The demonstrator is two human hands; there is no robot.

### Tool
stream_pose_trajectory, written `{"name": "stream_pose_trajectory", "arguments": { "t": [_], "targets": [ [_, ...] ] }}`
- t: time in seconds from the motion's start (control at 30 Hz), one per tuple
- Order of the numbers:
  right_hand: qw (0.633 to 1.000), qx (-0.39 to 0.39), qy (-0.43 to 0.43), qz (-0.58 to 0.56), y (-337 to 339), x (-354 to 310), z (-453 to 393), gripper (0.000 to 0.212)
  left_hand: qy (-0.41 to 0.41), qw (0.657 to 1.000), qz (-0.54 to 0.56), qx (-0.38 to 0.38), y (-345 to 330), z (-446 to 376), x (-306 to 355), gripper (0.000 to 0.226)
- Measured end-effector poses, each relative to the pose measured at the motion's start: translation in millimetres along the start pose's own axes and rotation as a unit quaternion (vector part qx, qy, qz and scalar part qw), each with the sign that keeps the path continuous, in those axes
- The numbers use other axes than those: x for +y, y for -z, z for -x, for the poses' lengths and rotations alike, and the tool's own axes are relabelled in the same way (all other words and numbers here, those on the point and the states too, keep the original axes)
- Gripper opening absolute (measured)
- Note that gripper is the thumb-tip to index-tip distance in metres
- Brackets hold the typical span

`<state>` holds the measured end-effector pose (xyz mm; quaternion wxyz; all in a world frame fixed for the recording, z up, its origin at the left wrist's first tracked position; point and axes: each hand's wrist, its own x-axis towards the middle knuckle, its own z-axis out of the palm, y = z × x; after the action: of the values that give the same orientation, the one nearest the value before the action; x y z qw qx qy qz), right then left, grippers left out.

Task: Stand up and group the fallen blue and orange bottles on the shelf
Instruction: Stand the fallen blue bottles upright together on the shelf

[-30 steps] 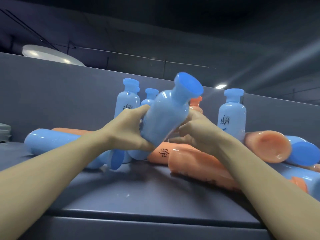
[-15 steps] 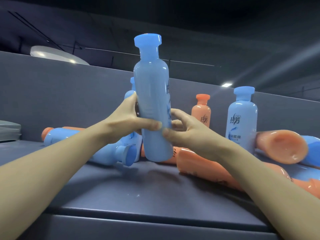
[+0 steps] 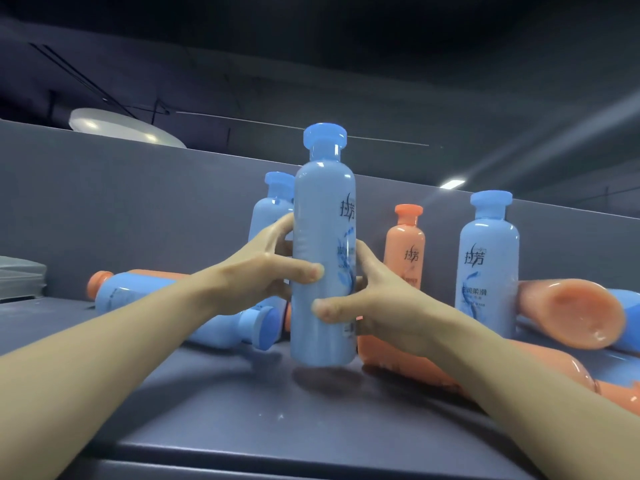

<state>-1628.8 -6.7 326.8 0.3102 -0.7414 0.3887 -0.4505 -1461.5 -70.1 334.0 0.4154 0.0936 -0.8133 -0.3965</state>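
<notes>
An upright blue bottle (image 3: 323, 216) is held in the middle of the grey shelf (image 3: 242, 427), its base at or just above the surface. My left hand (image 3: 266, 271) grips its left side and my right hand (image 3: 374, 306) grips its right side lower down. Behind it stand another blue bottle (image 3: 270, 209), an orange bottle (image 3: 405, 251) and a blue bottle (image 3: 488, 265) to the right. A blue bottle (image 3: 138, 292) lies on its side at the left, and orange bottles (image 3: 575, 313) lie fallen at the right.
A grey back panel (image 3: 138, 209) runs behind the bottles. A pale flat object (image 3: 20, 278) sits at the far left edge. An orange bottle (image 3: 391, 362) lies under my right forearm. The shelf's front edge is near the bottom of the view.
The blue bottle went from tilted to upright in both hands, then came down toward the shelf surface. My right thumb now wraps lower on its front.
</notes>
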Motion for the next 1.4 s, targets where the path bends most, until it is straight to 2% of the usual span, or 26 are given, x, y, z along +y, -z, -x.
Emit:
{"name": "stream_pose_trajectory", "arguments": {
  "t": [0.2, 0.4, 0.63, 0.93, 1.4],
  "targets": [
    [0.997, 0.059, 0.030, -0.037, -9, 2, 0, 0.073, -0.017, 0.999, 0.036, 0.005, -1, -2, -4, 0.068],
    [0.991, 0.123, 0.057, -0.018, -18, 2, 0, 0.065, -0.054, 0.998, 0.010, 0.035, -6, -2, -4, 0.043],
    [0.981, 0.191, 0.005, 0.033, -21, 11, -4, 0.046, -0.030, 0.997, -0.037, 0.067, -12, -2, -1, 0.038],
    [0.977, 0.199, -0.038, 0.068, -24, 22, -8, 0.077, 0.026, 0.993, -0.084, 0.083, -16, -3, 0, 0.046],
    [0.980, 0.184, -0.025, 0.070, -24, 29, -13, 0.079, 0.015, 0.994, -0.074, 0.077, -17, -3, 1, 0.041]
  ]
}}
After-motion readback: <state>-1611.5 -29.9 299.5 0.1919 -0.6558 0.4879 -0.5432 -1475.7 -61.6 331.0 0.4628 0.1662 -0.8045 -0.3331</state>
